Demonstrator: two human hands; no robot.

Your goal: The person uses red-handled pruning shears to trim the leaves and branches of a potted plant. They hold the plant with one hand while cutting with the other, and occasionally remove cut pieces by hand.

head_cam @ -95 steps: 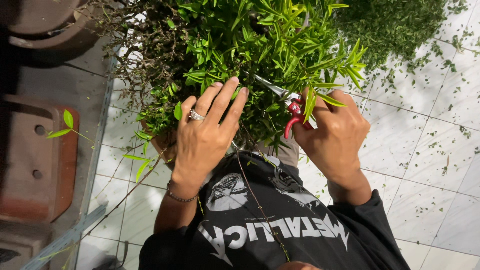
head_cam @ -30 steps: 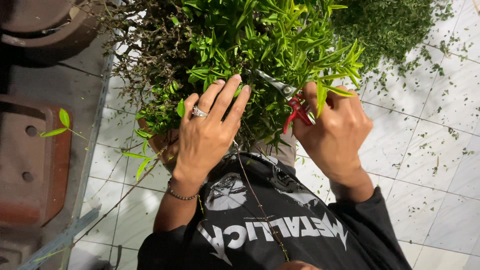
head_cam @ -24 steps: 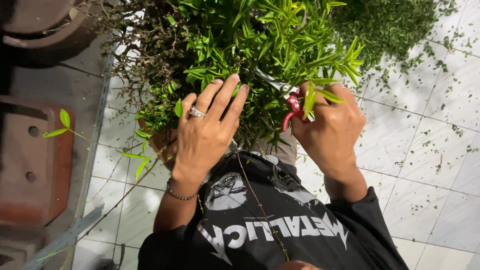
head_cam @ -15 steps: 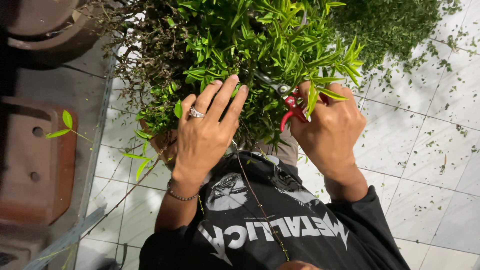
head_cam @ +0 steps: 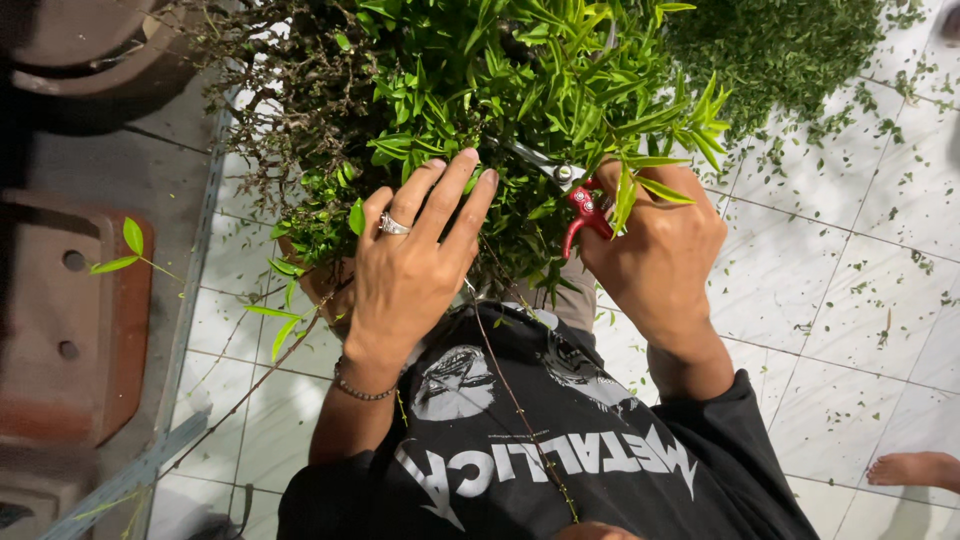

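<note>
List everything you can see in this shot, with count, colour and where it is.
Leafy plant: one, bright green with brown twiggy stems on its left, top centre.
Pruning shears: one, red handles, metal blades, in the foliage.
Clippings pile: one, dark green, top right on the floor.
Tiled floor: white, strewn with small leaf bits, right and lower left.
Planters: about two, reddish-brown, left edge.
Ring: one, silver, on the left hand.
Bracelet: one, beaded, left wrist.
Shirt: one, black, printed, bottom centre.
Bare foot: one, bottom right.
Left hand: flat against the leaves.
Right hand: gripping the shears.
</note>
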